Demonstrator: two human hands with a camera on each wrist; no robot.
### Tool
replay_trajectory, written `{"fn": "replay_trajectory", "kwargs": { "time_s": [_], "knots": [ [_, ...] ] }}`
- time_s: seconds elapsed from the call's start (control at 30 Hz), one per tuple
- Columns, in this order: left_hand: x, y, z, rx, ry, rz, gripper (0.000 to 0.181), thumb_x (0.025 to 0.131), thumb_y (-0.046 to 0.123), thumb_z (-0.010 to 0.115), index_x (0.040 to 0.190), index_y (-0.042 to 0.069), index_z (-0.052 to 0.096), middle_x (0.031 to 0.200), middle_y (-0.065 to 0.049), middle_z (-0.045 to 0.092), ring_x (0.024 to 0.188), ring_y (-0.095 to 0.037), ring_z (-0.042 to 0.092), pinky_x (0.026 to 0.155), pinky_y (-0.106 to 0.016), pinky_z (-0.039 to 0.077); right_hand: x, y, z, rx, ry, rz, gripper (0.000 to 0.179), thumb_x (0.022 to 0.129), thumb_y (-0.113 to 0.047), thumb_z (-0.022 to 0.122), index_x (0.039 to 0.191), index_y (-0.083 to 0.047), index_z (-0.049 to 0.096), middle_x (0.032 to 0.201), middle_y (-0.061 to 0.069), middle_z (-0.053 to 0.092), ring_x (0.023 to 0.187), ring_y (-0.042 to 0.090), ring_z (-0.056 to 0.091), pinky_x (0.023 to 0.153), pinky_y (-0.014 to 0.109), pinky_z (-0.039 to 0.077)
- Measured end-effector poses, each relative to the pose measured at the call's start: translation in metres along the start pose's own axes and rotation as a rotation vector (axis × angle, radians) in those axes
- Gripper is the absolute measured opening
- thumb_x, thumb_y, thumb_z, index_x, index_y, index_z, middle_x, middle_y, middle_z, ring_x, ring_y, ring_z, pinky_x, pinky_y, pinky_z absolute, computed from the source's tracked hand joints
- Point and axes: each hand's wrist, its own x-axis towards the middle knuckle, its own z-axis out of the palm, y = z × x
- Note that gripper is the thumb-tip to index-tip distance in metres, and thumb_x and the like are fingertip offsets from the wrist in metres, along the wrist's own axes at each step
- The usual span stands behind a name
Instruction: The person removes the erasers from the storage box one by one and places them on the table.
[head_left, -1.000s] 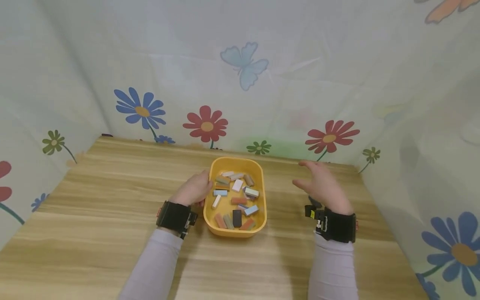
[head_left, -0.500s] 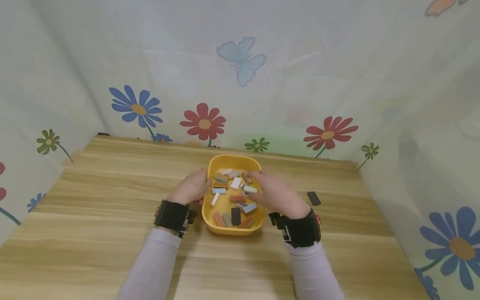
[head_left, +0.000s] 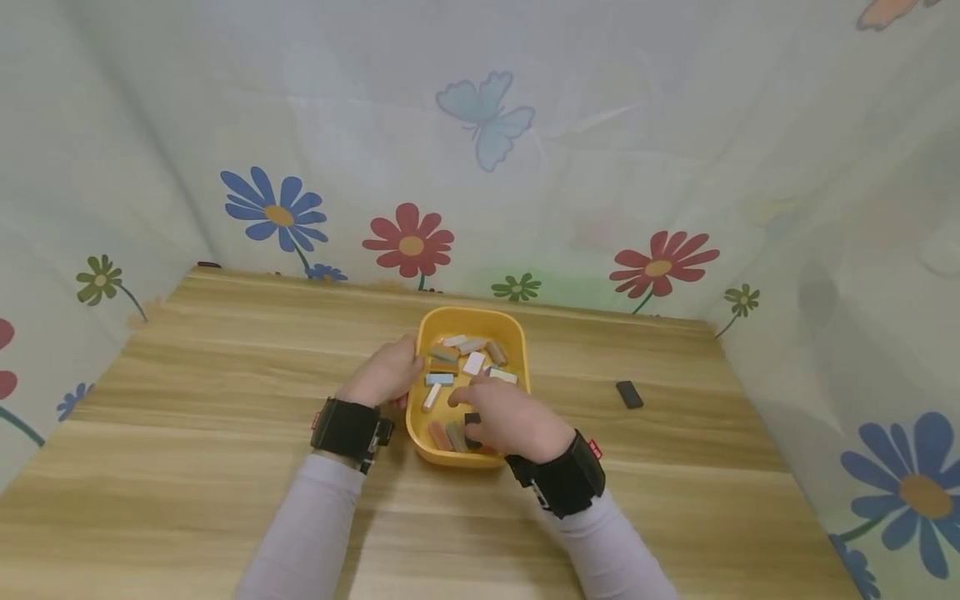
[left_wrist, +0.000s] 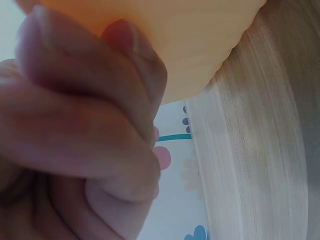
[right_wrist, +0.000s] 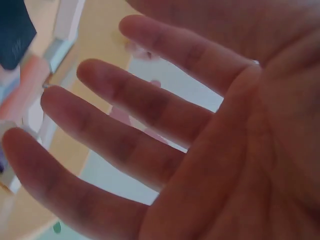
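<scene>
A yellow plastic bin (head_left: pixel 512 328) stands on the table with several small oblong blocks in it: white, brown, grey-green, orange and a light blue block (head_left: pixel 439 379). My left hand (head_left: pixel 382 373) holds the bin at its left side; in the left wrist view its curled fingers (left_wrist: pixel 125 120) are against the orange-looking wall (left_wrist: pixel 185 50). Over the bin's right front part hovers my right hand (head_left: pixel 517 417), fingers spread and loosely bent, with nothing held. It partly covers a black block (head_left: pixel 471 420) and hides others. Up close, the right wrist view shows that dark block (right_wrist: pixel 15 32) past the fingertips.
Right of the bin a second black block (head_left: pixel 629 394) lies alone on the wooden table (head_left: pixel 300 333). A white curtain (head_left: pixel 600 167) with flowers and butterflies encloses the table at the back and sides. Something small and dark (head_left: pixel 208 264) sits at the far left corner.
My right hand has moved left from beside the lone black block to over the bin, then nearer to me inside its outline. The left hand keeps its hold on the bin.
</scene>
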Motion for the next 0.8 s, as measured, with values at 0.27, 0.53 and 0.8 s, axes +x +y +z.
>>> {"fn": "replay_trajectory", "kwargs": {
  "time_s": [0.27,0.53,0.8],
  "knots": [
    [0.002,0.0,-0.001,-0.003,0.006,0.008,0.024,0.093,0.017,0.035,0.112,0.002,0.041,0.058,-0.011,0.055,0.037,-0.02,0.052,0.036,-0.03,0.043,0.004,0.005,0.001,-0.016,-0.027,0.012,0.029,0.077,-0.011,0.063,0.106,-0.011,0.06,0.093,0.0,0.06,0.076,0.011,0.049,0.067,0.024,0.042],
    [0.0,0.001,-0.002,-0.008,0.004,-0.006,0.023,0.094,0.017,0.035,0.111,0.003,0.041,0.056,-0.011,0.055,0.037,-0.02,0.052,0.036,-0.03,0.042,-0.002,0.019,-0.002,0.203,-0.05,0.175,0.032,0.083,-0.015,0.06,0.115,-0.018,0.059,0.102,-0.001,0.06,0.073,0.009,0.052,0.062,0.022,0.044],
    [0.002,0.0,-0.003,-0.021,-0.012,-0.016,0.027,0.093,0.018,0.036,0.115,0.003,0.039,0.056,-0.012,0.055,0.038,-0.022,0.053,0.036,-0.03,0.043,0.003,0.028,0.01,0.029,-0.049,0.121,0.051,0.075,-0.02,0.069,0.122,-0.027,0.053,0.09,-0.003,0.061,0.071,0.009,0.05,0.068,0.024,0.043]
  ]
}}
